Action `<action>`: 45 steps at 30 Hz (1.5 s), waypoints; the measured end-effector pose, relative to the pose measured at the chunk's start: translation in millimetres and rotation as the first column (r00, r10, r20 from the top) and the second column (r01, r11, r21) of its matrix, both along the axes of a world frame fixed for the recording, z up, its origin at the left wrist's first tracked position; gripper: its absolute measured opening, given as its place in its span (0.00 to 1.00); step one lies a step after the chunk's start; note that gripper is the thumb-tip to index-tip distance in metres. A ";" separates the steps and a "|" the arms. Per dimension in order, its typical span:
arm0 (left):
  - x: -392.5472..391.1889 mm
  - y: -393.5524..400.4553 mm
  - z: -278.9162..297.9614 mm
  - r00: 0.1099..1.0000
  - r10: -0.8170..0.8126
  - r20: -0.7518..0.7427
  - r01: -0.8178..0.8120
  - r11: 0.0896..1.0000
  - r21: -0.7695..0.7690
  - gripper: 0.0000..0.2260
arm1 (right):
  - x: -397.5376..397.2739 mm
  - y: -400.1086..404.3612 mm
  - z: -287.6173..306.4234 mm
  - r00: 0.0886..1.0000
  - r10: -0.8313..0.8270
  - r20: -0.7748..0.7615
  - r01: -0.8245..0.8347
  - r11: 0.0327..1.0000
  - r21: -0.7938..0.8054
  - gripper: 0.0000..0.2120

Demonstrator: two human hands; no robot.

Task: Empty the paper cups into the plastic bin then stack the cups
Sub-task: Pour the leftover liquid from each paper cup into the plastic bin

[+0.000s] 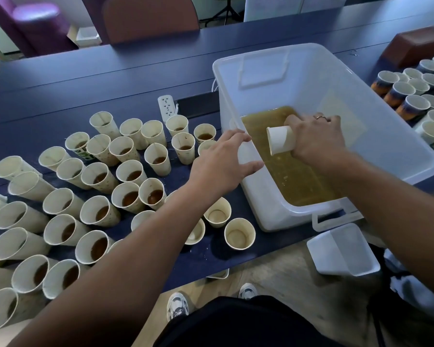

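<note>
Paper cup [280, 140] tipped over bin [398, 136] in right hand [316, 136] — left hand [218, 161] spread, empty.

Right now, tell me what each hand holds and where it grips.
Right hand grips a tipped white paper cup by its base end over the bin. Left hand holds nothing.

I see a large translucent plastic bin [361, 136] on the dark table, open-topped, with cloudy yellow-brown liquid [293, 181] pooled across its bottom. One white paper cup [280, 140] is tipped on its side inside the bin, mouth facing left, above the liquid. To the bin's left stand many cream paper cups [98, 186], upright and crowded together, most with brown liquid at the bottom. Two nearest the bin [239, 234] look empty.
</note>
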State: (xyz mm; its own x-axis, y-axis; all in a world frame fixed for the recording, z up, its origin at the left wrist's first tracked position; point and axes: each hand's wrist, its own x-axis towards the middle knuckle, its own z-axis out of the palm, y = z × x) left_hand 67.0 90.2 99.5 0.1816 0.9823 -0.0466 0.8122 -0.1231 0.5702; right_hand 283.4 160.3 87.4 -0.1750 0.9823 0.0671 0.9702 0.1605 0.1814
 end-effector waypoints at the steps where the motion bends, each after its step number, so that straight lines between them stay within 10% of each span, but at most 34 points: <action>1: 0.0 -0.1 0.3 1.000 0.001 0.004 -0.001 1.000 -0.002 0.27 | -0.3 -0.7 0.5 1.000 0.000 -0.020 0.000 1.000 0.016 0.20; 11: 0.1 -2.5 0.1 0.998 0.018 0.064 -0.019 1.000 0.011 0.27 | -2.2 -4.7 4.2 0.935 -0.195 -0.295 0.097 0.944 -0.316 0.23; 18: -9.3 2.5 20.3 0.908 0.105 0.406 -0.011 0.974 -0.227 0.18 | -12.8 -23.7 33.8 0.626 -0.197 -0.755 0.052 0.976 -0.212 0.27; 32: -89.3 -61.1 54.3 0.568 0.475 0.672 -0.450 0.863 -0.229 0.04 | -124.8 -83.6 62.4 0.651 0.141 -0.746 -0.298 0.951 -0.080 0.34; 34: -108.7 -66.9 42.2 0.576 0.508 0.641 -0.492 0.841 -0.225 0.03 | -139.7 -89.4 49.3 0.675 0.137 -0.725 -0.353 0.923 -0.154 0.38; 38: -143.3 -64.9 19.2 0.649 0.551 0.525 -0.545 0.818 -0.186 0.01 | -167.3 -97.4 22.4 0.436 -0.081 -0.896 -0.498 0.808 -0.315 0.28; 45: -166.4 -35.4 -10.3 0.808 0.495 0.319 -0.471 0.868 -0.155 0.03 | -198.0 -79.7 -19.2 0.328 -0.195 -0.924 -0.289 0.911 -0.295 0.08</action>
State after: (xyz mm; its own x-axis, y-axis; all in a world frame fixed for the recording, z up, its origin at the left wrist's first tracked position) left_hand -99.4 54.8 89.2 -0.2995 0.9441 -0.1380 0.5124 0.2811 0.8114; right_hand 85.3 80.6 68.2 -0.2812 0.9531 -0.1116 0.4351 0.0230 -0.9001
